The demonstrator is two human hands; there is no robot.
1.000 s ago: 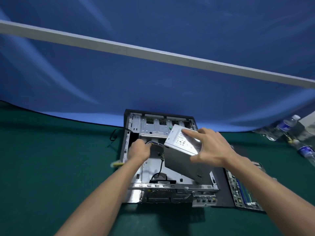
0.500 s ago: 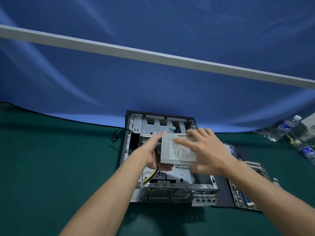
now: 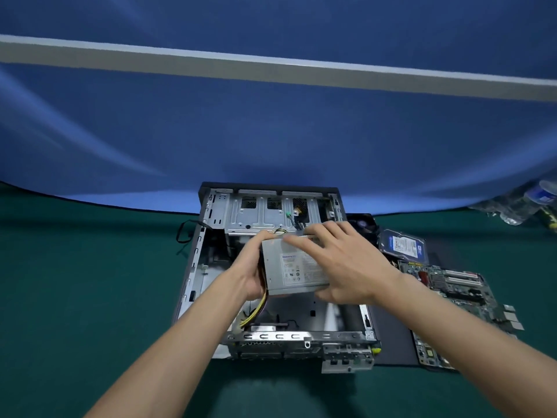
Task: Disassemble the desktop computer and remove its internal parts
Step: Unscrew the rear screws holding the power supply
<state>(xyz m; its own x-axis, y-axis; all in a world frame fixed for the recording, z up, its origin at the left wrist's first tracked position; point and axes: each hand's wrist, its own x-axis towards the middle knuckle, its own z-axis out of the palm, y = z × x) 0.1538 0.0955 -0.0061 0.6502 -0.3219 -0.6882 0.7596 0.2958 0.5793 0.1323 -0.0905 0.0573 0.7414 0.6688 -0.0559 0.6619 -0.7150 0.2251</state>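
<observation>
**PSU in both hands, above the open case**

I see the power supply, a grey metal box with the white spec label facing up, roughly level, held over the middle of the open computer case. Its yellow and black cable bundle hangs from the left end down into the case floor.

My left hand is clamped on the PSU's left end, thumb over the top edge, fingers underneath. My right hand lies across the top and right side, fingers spread over the label toward the far edge, thumb hooked under the near edge. Both forearms reach in from the bottom of the frame.

The case lies flat on the green worktop, side panel off, drive cage at the far end. To the right of the case: a motherboard, with a hard drive beyond it.
</observation>
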